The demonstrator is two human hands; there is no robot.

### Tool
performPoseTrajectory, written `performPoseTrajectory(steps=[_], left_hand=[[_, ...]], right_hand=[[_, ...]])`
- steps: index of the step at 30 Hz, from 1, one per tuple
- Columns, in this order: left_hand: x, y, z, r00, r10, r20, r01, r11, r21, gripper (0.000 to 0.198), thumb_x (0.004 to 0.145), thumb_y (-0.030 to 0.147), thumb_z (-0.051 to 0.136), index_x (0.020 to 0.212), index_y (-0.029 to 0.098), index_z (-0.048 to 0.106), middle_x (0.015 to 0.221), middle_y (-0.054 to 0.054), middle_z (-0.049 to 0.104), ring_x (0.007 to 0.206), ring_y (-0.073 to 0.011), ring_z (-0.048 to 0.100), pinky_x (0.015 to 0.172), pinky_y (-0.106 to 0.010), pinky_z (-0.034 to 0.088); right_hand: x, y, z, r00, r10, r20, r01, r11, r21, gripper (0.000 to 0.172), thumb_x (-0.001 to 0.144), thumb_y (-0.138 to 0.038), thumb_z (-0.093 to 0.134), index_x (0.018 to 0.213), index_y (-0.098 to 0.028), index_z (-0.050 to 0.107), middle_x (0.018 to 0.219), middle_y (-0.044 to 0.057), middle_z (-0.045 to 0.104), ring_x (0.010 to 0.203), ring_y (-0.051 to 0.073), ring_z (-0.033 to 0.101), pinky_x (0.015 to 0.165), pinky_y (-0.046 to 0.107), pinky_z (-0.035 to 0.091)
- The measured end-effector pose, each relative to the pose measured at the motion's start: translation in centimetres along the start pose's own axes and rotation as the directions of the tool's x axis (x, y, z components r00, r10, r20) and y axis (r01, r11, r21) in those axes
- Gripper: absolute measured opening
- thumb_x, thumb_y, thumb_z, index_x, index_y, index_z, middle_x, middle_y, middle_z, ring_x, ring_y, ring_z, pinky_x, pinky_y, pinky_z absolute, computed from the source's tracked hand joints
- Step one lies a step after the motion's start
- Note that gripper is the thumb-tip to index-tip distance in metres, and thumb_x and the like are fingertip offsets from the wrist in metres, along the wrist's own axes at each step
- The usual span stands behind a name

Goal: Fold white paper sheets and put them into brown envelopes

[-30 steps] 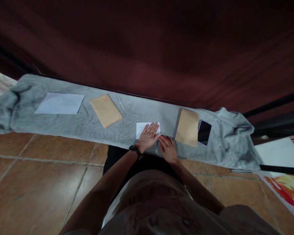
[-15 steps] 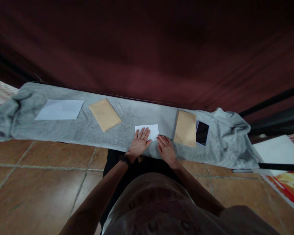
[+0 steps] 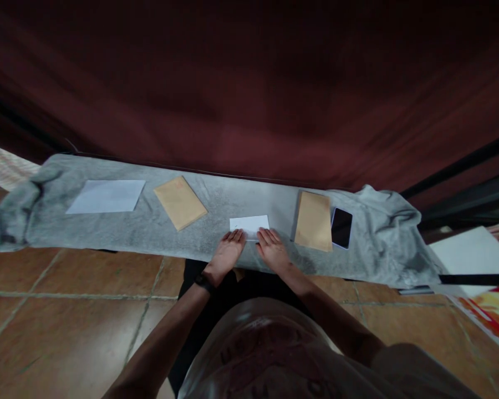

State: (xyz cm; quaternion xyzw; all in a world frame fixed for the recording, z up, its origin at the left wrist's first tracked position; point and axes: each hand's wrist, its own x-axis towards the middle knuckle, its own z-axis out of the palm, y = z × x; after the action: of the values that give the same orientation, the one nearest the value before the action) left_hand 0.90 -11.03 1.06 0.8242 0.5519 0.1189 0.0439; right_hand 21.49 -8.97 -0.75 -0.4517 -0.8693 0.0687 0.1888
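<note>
A small white folded paper (image 3: 250,223) lies on the grey cloth in front of me. My left hand (image 3: 228,250) rests at its lower left edge, fingers stretched out flat. On the lower right edge lie the fingers of my right hand (image 3: 273,249), also extended. Both palms face down, and neither hand grips anything. To the left of the hands is a tilted stack of brown envelopes (image 3: 180,203); another brown stack (image 3: 313,220) sits to the right.
A larger white sheet (image 3: 107,196) lies at the left of the grey cloth (image 3: 216,191). Beside the right brown stack is a dark-screened phone (image 3: 341,228). Dark red fabric (image 3: 249,133) rises behind the cloth. White board and a colourful print are at far right.
My left hand has drawn back from the middle of the white paper to its lower edge. My right hand has shifted left onto the paper's lower right edge.
</note>
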Motion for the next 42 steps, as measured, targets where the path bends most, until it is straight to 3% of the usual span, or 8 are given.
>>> performPoseTrajectory(steps=[5,8,11,15,18,34,37,42], left_hand=[[0.3,0.7,-3.4,0.987,-0.06,-0.15,0.053,0.997,-0.053,0.05,0.099,0.016,0.04,0.148,0.02,0.051,0.156,-0.015,0.051,0.148,-0.0273,0.044,0.124,-0.051,0.033],[0.5,1.0,-4.9,0.849,-0.367,-0.38,0.249,0.912,-0.326,0.065,0.1,0.036,0.054,0.16,0.021,0.031,0.169,-0.016,0.028,0.155,-0.0309,0.03,0.124,-0.051,0.032],[0.7,1.4,-4.7,0.666,-0.721,-0.191,0.34,0.522,-0.782,0.079,0.094,0.044,0.065,0.16,0.02,0.027,0.157,-0.021,0.048,0.142,-0.0322,0.051,0.112,-0.048,0.049],[0.8,2.5,-2.6,0.652,-0.634,0.416,0.337,-0.249,-0.908,0.062,0.09,0.04,0.073,0.142,0.018,0.047,0.112,-0.014,0.075,0.102,-0.0258,0.076,0.091,-0.042,0.062],[1.0,3.3,-1.3,0.625,-0.613,0.483,0.267,-0.414,-0.87,0.048,0.082,0.032,0.082,0.121,0.021,0.057,0.093,-0.005,0.076,0.083,-0.0174,0.076,0.083,-0.034,0.062],[1.8,1.5,-1.3,0.606,-0.769,0.203,0.242,-0.066,-0.968,0.023,0.065,0.03,0.085,0.071,0.019,0.066,0.059,0.004,0.063,0.053,-0.0108,0.057,0.056,-0.023,0.049],[1.8,1.4,-2.0,0.642,-0.764,-0.066,0.237,0.28,-0.93,0.012,0.083,0.032,0.073,0.084,0.02,0.073,0.075,-0.002,0.074,0.073,-0.0185,0.071,0.074,-0.031,0.058],[0.5,0.8,-2.6,0.907,-0.236,-0.348,0.049,0.881,-0.47,0.039,0.101,0.018,0.042,0.131,0.022,0.067,0.142,-0.008,0.066,0.135,-0.0223,0.059,0.116,-0.045,0.047]], right_hand=[[2.2,-0.1,-1.1,0.992,0.122,0.033,-0.126,0.978,0.164,0.046,0.095,-0.011,0.051,0.136,-0.027,0.065,0.14,0.007,0.067,0.119,0.025,0.069,0.106,0.037,0.053],[3.5,-0.1,-1.7,0.94,0.341,0.027,-0.309,0.81,0.499,0.029,0.1,-0.025,0.05,0.116,-0.03,0.073,0.112,0.002,0.079,0.097,0.024,0.075,0.088,0.034,0.058],[4.4,-0.8,-1.5,0.843,0.524,0.118,-0.363,0.394,0.844,0.027,0.097,-0.046,0.056,0.086,-0.027,0.072,0.077,-0.002,0.076,0.075,0.021,0.072,0.074,0.032,0.059],[4.4,-2.4,-0.5,0.747,0.592,0.303,-0.258,-0.161,0.952,0.033,0.079,-0.056,0.076,0.088,-0.024,0.07,0.083,0.001,0.078,0.077,0.02,0.074,0.074,0.033,0.061],[3.7,-3.1,-0.2,0.725,0.578,0.376,-0.256,-0.281,0.925,0.04,0.07,-0.054,0.084,0.091,-0.023,0.07,0.091,0.005,0.081,0.084,0.023,0.076,0.08,0.038,0.063],[4.0,0.6,-0.8,0.692,0.628,0.355,-0.36,-0.126,0.924,0.029,0.069,-0.045,0.082,0.082,-0.023,0.068,0.074,-0.002,0.073,0.068,0.016,0.072,0.071,0.03,0.061],[4.9,1.0,-1.2,0.719,0.62,0.314,-0.298,-0.132,0.945,0.032,0.072,-0.048,0.08,0.088,-0.023,0.068,0.08,0.0,0.075,0.075,0.019,0.074,0.077,0.034,0.061],[5.9,2.3,-1.8,0.765,0.607,0.215,-0.223,-0.064,0.973,0.034,0.088,-0.056,0.061,0.089,-0.022,0.067,0.086,0.004,0.077,0.089,0.022,0.074,0.082,0.037,0.06]])
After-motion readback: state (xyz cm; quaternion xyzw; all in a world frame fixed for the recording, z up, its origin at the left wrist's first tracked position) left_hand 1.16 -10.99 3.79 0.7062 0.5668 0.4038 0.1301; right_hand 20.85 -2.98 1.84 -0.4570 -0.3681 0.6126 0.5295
